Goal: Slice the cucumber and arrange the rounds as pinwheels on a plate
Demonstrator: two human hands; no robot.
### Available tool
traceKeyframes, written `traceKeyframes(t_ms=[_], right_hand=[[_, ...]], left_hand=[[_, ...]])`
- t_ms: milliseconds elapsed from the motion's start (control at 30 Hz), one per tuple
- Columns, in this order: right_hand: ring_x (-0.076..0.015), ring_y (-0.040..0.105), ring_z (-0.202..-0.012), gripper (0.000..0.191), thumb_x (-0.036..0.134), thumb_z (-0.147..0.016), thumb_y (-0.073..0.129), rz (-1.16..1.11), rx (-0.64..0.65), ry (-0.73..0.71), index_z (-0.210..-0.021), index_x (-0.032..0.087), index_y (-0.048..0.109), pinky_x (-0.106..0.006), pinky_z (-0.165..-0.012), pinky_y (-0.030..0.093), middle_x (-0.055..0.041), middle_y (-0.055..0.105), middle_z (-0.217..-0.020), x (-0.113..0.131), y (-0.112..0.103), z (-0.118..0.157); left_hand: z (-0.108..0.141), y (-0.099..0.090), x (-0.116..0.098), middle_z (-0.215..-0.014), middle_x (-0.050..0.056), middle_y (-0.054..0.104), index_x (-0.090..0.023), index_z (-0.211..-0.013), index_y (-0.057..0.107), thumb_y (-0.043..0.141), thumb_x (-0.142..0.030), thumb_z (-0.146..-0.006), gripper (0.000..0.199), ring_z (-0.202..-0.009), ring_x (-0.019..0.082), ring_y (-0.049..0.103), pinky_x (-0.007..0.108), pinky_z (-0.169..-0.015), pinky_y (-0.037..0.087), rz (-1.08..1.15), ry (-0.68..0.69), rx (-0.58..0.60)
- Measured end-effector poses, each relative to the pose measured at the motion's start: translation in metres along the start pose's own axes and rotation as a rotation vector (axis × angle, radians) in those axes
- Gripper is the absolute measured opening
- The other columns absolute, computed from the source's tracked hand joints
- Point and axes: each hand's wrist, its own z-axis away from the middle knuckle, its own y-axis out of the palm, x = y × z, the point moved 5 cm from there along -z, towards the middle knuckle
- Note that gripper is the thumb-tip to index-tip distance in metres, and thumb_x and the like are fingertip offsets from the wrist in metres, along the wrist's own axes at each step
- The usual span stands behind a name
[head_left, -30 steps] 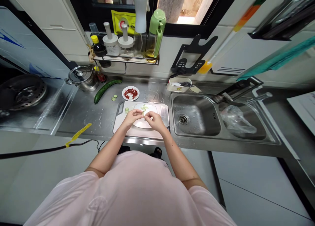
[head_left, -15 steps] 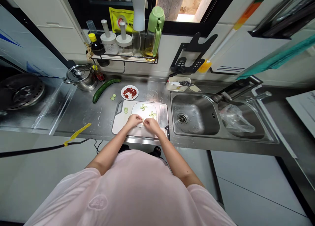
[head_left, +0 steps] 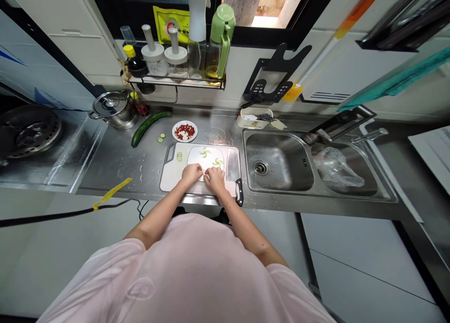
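My left hand [head_left: 192,174] and my right hand [head_left: 215,179] meet over the near part of a white plate [head_left: 192,158]. Their fingertips pinch a small pale piece that looks like a cucumber slice, mostly hidden by the fingers. Two pinwheels of cucumber slices, one at the back [head_left: 204,152] and one at the right [head_left: 218,162], lie on the plate. Under the plate is a white cutting board [head_left: 171,178], with a short stack of cucumber slices [head_left: 179,156] on its left. A knife [head_left: 239,191] lies along the board's right side, its black handle toward me.
Behind the board stands a small plate of chopped red pieces [head_left: 184,131]. A cucumber [head_left: 147,127], loose slices [head_left: 161,138] and a lidded pot [head_left: 114,109] are further left. At the right is a sink [head_left: 281,166]. A bottle rack [head_left: 176,83] hangs above the counter.
My right hand has turned slightly more upright and shifted a little left, uncovering more of the knife handle. My left hand stays nearly in place, and the fingertips remain together over the plate.
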Motion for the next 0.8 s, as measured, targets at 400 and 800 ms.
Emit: traceKeyframes(t_ms=[400,800], right_hand=[[-0.0241,0.039,-0.095,0.017,0.024,-0.091,0.047,0.053,-0.037,-0.1,-0.095,0.021,0.064,-0.035,-0.082,0.025,-0.0082,0.054,-0.096,0.0029,0.0019,0.0048],[-0.0244,0.038,-0.094,0.022,0.022,-0.091,0.044,0.071,0.0,-0.092,-0.098,0.023,0.065,-0.035,-0.081,0.025,-0.0092,0.053,-0.097,0.0077,0.0027,0.0049]], left_hand=[[0.0033,0.0002,-0.0012,-0.089,0.006,0.069,-0.021,-0.095,0.068,0.06,-0.035,-0.081,0.022,-0.082,0.019,0.06,0.026,-0.068,0.038,-0.048,0.034,0.001],[0.008,-0.0013,-0.0021,-0.089,0.006,0.068,-0.021,-0.096,0.07,0.057,-0.025,-0.082,0.02,-0.084,0.019,0.059,0.028,-0.072,0.039,-0.017,0.102,0.007]])
